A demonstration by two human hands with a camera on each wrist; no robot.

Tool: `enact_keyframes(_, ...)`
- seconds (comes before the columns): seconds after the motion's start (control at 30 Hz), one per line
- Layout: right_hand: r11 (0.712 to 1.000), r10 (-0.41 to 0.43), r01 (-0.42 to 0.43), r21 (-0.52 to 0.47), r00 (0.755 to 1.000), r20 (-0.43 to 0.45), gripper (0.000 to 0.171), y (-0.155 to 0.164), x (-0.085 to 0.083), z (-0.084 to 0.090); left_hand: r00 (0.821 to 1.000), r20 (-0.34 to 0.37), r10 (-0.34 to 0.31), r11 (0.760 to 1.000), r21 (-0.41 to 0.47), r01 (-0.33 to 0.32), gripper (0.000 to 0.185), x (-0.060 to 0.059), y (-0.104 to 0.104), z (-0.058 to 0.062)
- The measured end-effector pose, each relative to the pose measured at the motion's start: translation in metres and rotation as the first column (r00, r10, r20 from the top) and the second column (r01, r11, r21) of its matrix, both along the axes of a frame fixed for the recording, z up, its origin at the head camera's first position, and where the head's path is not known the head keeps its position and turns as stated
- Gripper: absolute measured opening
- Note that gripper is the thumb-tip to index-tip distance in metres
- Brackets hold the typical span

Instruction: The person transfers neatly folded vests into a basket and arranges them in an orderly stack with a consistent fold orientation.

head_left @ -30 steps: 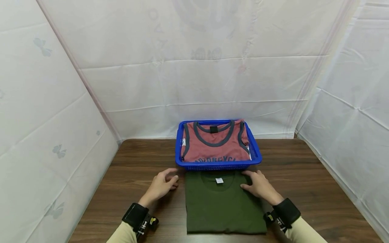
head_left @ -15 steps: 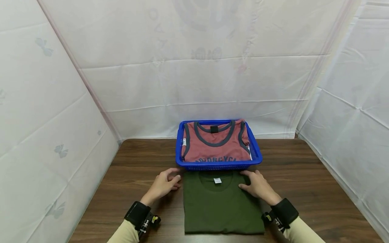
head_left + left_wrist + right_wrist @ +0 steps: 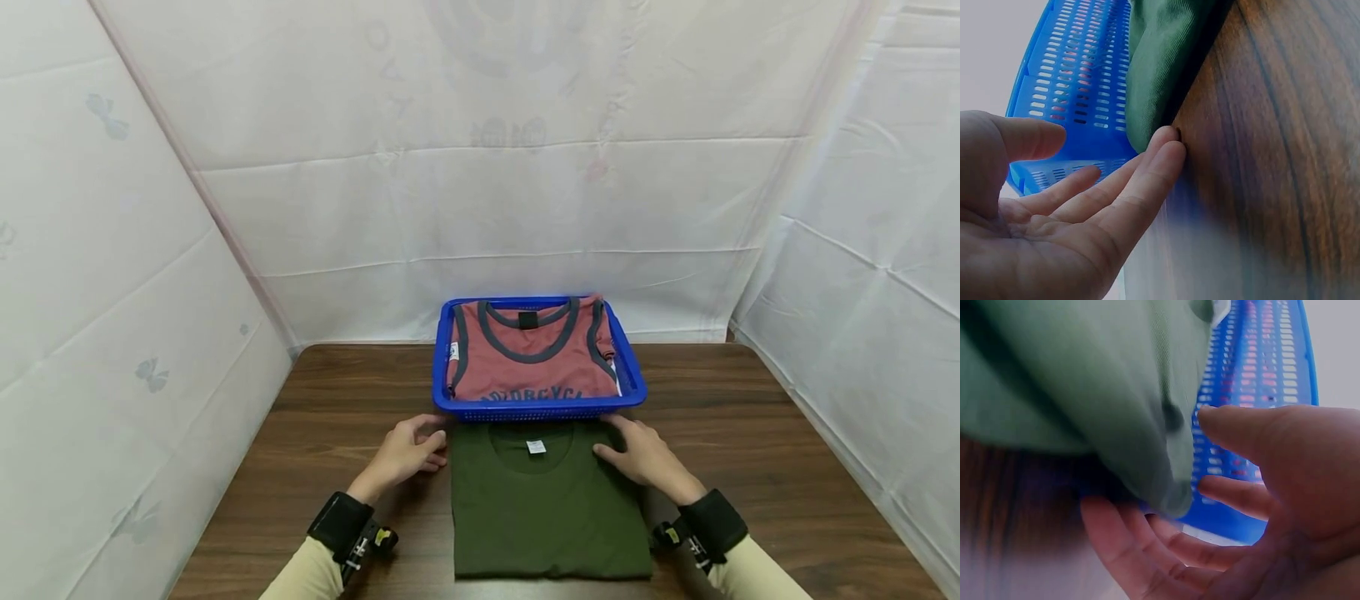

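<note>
A folded dark green T-shirt (image 3: 551, 508) lies flat on the table, its neckline with a white label (image 3: 536, 447) toward the blue basket (image 3: 540, 411). My left hand (image 3: 405, 450) is at the shirt's far left corner. In the left wrist view its extended fingers (image 3: 1147, 181) meet the green corner, and the thumb stands apart. My right hand (image 3: 648, 457) is at the far right corner, thumb over the cloth. In the right wrist view, its fingers (image 3: 1110, 531) are low beside the shirt's corner, the thumb apart; whether they touch the cloth I cannot tell.
Inside the basket lies a folded red shirt (image 3: 536, 367) with grey trim and dark lettering. The brown wooden table (image 3: 360, 375) extends to both sides. White sheets (image 3: 480, 200) hang behind it and at left and right.
The green T-shirt has shifted slightly left. My left hand has moved a little right to its corner; my right hand went slightly left, then back right. The basket has stayed put.
</note>
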State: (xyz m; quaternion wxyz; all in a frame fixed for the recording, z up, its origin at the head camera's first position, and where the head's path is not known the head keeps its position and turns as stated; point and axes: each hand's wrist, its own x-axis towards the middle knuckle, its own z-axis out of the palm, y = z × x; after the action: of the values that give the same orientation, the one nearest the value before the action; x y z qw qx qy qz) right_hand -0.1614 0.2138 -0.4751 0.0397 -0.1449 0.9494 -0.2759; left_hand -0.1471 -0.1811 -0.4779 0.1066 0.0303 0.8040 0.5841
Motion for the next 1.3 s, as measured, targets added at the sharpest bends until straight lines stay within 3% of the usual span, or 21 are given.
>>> enact_keyframes(0.23,0.999,-0.042,0.043,-0.020,0.999,0.015,0.046,0.013,-0.004,-0.002,0.999,0.040,0.013,1.000,0.007,-0.014,0.045,-0.002,-0.001,0.001)
enact_keyframes(0.47,0.999,-0.024,0.025,-0.044,0.999,0.026,0.042,0.009,-0.005,-0.004,0.999,0.039,-0.031,0.999,0.040,0.029,0.044,-0.004,0.003,-0.001)
enact_keyframes(0.87,0.998,-0.028,0.030,-0.057,0.999,0.039,0.040,0.003,-0.006,-0.007,0.998,0.057,-0.036,0.998,0.052,0.033,0.043,-0.004,0.014,0.001)
enact_keyframes(1.07,0.997,0.012,-0.010,-0.071,1.000,0.026,0.039,0.000,-0.007,-0.009,0.994,0.111,0.019,0.996,0.090,-0.029,0.042,-0.004,0.022,-0.001)
enact_keyframes(1.3,0.995,0.003,-0.004,-0.101,1.000,-0.006,0.033,-0.003,-0.008,-0.008,0.984,0.164,0.074,0.985,0.140,-0.098,0.041,-0.003,0.025,-0.001)
